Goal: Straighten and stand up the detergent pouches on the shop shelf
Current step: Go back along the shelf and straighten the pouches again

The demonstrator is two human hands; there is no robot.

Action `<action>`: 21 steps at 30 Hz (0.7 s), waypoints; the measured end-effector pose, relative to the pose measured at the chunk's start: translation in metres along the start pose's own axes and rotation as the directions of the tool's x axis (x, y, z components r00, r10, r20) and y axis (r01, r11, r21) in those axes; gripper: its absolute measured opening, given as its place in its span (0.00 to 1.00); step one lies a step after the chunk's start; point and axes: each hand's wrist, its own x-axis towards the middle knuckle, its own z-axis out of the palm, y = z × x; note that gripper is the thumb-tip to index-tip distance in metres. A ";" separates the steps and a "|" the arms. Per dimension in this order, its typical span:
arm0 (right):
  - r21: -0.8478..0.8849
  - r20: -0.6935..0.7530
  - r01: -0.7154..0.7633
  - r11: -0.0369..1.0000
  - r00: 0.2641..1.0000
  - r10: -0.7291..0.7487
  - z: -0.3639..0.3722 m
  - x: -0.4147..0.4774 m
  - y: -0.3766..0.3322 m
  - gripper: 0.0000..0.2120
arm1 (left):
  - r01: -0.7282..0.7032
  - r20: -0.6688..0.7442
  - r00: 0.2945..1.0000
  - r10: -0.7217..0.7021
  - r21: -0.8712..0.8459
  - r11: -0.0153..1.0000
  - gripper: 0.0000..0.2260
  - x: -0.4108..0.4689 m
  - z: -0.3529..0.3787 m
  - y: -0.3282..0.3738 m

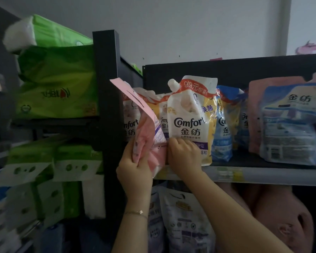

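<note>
Leaning pink pouch (145, 131), top up-left

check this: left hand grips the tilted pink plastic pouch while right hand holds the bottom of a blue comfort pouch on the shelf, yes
Wrong colour: in the head view the right hand holds the bottom of the white-and-yellow spouted plastic Comfort pouch, not a blue one. The blue plastic pouch stands untouched beside it. The left hand does grip the tilted pink plastic pouch.
</note>
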 end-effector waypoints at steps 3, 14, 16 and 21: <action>0.055 0.116 -0.031 0.998 0.993 0.025 0.001 0.003 0.000 0.10 | 0.023 -0.004 1.000 -0.023 -0.007 1.000 0.16 0.003 0.002 0.001; 0.270 0.613 -0.306 0.913 0.786 0.083 0.019 0.030 0.007 0.08 | 0.063 -0.006 0.998 -0.063 0.019 0.998 0.16 0.006 0.003 0.005; 0.295 0.680 -0.362 0.884 0.730 0.071 0.016 0.031 0.009 0.10 | 0.063 0.004 0.998 -0.063 0.006 0.998 0.15 0.006 0.001 0.004; 0.359 0.589 -0.470 0.807 0.784 0.195 -0.001 0.030 0.019 0.03 | 0.053 0.044 0.998 -0.052 -0.019 0.998 0.17 0.003 -0.002 0.006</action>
